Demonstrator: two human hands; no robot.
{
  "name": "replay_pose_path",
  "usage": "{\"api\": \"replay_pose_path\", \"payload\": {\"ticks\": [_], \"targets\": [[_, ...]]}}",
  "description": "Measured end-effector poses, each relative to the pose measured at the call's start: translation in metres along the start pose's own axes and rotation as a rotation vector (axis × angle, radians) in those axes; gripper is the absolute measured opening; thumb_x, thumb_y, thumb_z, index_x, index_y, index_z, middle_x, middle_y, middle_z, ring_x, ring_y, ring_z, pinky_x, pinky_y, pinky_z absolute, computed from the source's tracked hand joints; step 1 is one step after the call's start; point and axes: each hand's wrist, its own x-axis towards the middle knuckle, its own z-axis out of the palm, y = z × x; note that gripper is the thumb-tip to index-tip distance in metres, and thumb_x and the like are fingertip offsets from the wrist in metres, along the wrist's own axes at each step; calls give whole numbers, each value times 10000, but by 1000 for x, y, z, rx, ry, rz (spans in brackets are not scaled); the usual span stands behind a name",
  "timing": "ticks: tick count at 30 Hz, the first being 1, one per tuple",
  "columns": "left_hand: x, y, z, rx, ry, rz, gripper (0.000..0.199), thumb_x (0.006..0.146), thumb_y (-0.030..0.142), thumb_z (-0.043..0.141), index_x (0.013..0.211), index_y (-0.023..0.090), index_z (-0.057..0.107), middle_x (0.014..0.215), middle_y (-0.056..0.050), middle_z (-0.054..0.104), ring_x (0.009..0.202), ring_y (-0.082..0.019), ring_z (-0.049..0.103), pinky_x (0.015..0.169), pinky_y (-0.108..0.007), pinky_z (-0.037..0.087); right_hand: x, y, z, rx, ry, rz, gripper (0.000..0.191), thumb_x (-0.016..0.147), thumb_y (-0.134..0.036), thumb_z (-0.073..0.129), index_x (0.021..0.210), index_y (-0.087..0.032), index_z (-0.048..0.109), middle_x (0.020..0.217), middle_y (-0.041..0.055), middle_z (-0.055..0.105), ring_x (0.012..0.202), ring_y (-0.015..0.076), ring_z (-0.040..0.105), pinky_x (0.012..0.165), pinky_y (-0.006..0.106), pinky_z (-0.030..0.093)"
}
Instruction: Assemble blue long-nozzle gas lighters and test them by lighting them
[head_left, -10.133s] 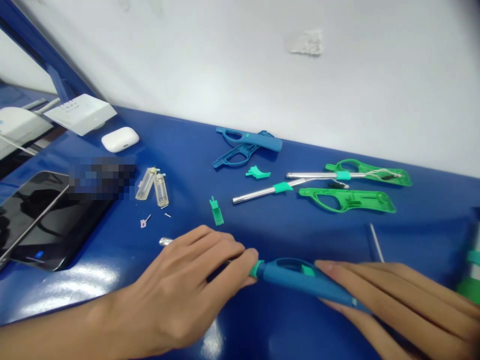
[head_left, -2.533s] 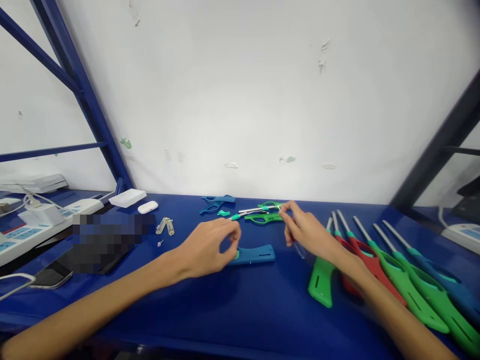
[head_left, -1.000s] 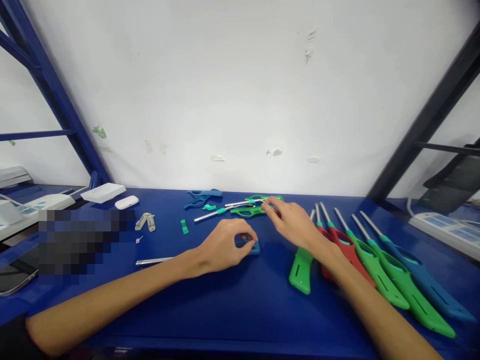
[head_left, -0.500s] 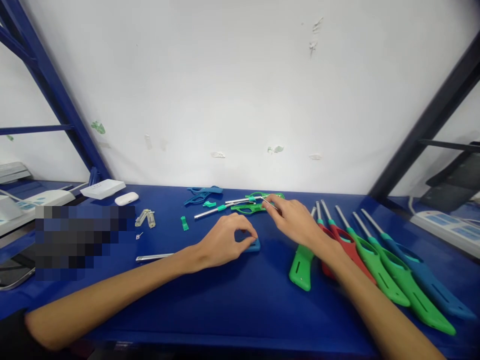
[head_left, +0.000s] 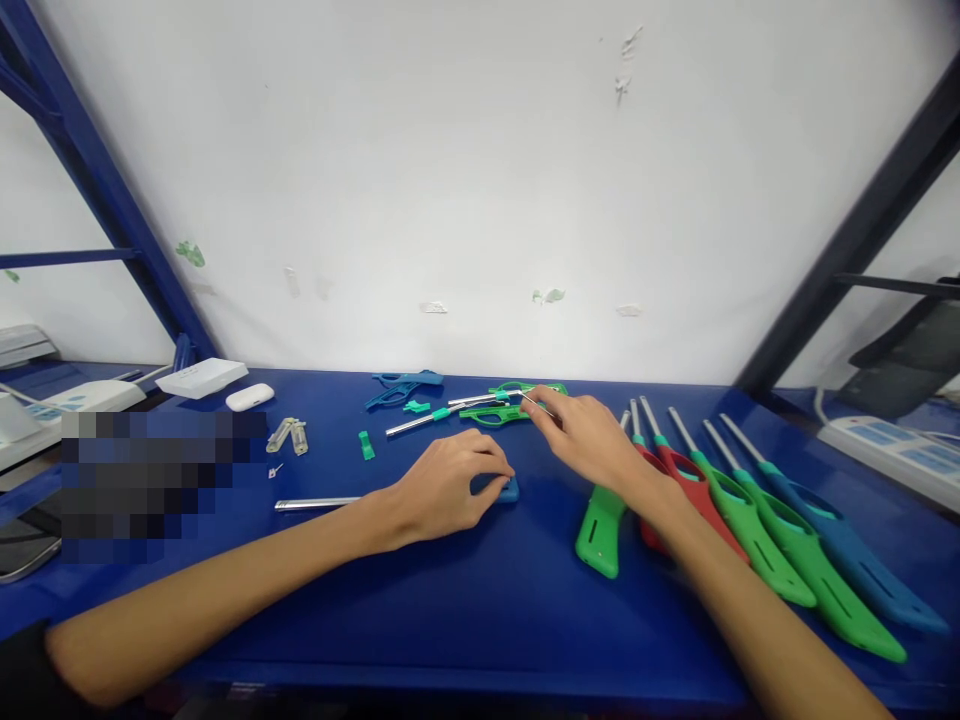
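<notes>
My left hand (head_left: 442,485) bends over a blue lighter handle (head_left: 510,491) lying on the table. Its thumb and index finger pinch together at the handle's end; what sits between them is too small to make out. A metal lighter tube (head_left: 315,503) sticks out to the left beneath my left wrist. My right hand (head_left: 581,435) is closed around a thin metal rod-like tool (head_left: 534,402), held just above the table and apart from the handle. Behind the hands lie green lighter shell halves (head_left: 491,414) and a metal tube with a teal collar (head_left: 412,425).
Several whole lighters in red, green and blue (head_left: 780,560) line the right side. Blue shell pieces (head_left: 405,388), a teal clip (head_left: 366,446) and clear fuel tanks (head_left: 298,437) lie farther back. A white earbud case (head_left: 250,397) and a power strip (head_left: 892,450) flank the table.
My left thumb and index finger have come down slightly onto the blue handle's end. More of the metal tube shows past my wrist. The right hand has barely moved; the view shifted a little.
</notes>
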Motion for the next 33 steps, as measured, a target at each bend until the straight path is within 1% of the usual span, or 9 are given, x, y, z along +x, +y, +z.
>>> {"api": "replay_pose_path", "payload": {"ticks": [5, 8, 13, 18, 23, 26, 29, 31, 33], "targets": [[-4, 3, -5, 46, -10, 56, 192, 984, 308, 642, 1096, 164, 699, 1106, -66, 717, 974, -203, 691, 883, -396, 578, 0, 1, 0, -6, 0, 0, 328, 997, -401, 624, 1235, -176, 631, 1170, 75, 679, 959, 199, 686, 829, 408, 591], [-8, 3, -6, 100, -33, 86, 281, 940, 337, 668, 1169, 181, 716, 1148, -82, 736, 949, -246, 713, 852, -410, 566, -1, 2, -1, -8, 4, -1, 327, 997, -401, 625, 1233, -175, 632, 1167, 75, 680, 957, 199, 686, 827, 406, 591], [-16, -2, -3, 194, -51, 114, 311, 1003, 300, 584, 1278, 198, 687, 1195, -107, 737, 978, -273, 725, 857, -417, 547, -1, 4, -1, 3, 16, -19, 321, 997, -399, 624, 1228, -175, 634, 1163, 73, 681, 952, 196, 687, 824, 403, 592], [-21, -8, -4, 244, -30, 134, 298, 1027, 296, 556, 1269, 188, 691, 1190, -120, 731, 981, -263, 723, 869, -407, 554, -2, 5, 0, 41, 50, -56, 324, 998, -397, 625, 1235, -177, 635, 1171, 73, 682, 962, 199, 687, 838, 412, 590], [-26, -16, -9, 252, -12, 127, 279, 1018, 298, 570, 1218, 166, 714, 1157, -119, 741, 938, -255, 724, 838, -389, 565, -1, 10, 3, 110, 94, -104, 321, 1000, -384, 620, 1257, -191, 630, 1230, 83, 665, 1030, 214, 674, 892, 439, 576], [-32, -21, -14, 244, -12, 109, 297, 1027, 303, 552, 1225, 152, 713, 1160, -127, 735, 941, -251, 718, 833, -383, 569, 0, 12, 5, 163, 83, -150, 334, 1001, -380, 619, 1276, -192, 617, 1233, 85, 657, 1012, 210, 672, 871, 428, 581], [-37, -25, -20, 234, -21, 76, 304, 1032, 287, 538, 1249, 160, 708, 1167, -127, 723, 971, -245, 709, 861, -381, 569, 1, 11, 7, 226, 73, -169, 321, 1007, -381, 610, 1271, -198, 625, 1236, 84, 661, 1032, 212, 670, 893, 437, 574], [-40, -28, -23, 225, -28, 52, 301, 1030, 278, 542, 1257, 172, 709, 1167, -121, 718, 977, -240, 704, 869, -373, 568, 1, 11, 8, 274, 72, -136, 315, 1010, -392, 603, 1252, -191, 630, 1188, 76, 677, 981, 199, 680, 861, 418, 583], [-42, -29, -25, 217, -28, 23, 297, 1025, 276, 553, 1255, 177, 714, 1165, -120, 715, 981, -241, 702, 873, -369, 564, 0, 12, 10, 327, 58, -85, 318, 1008, -409, 606, 1225, -178, 630, 1104, 60, 688, 874, 170, 683, 774, 368, 593]]}}
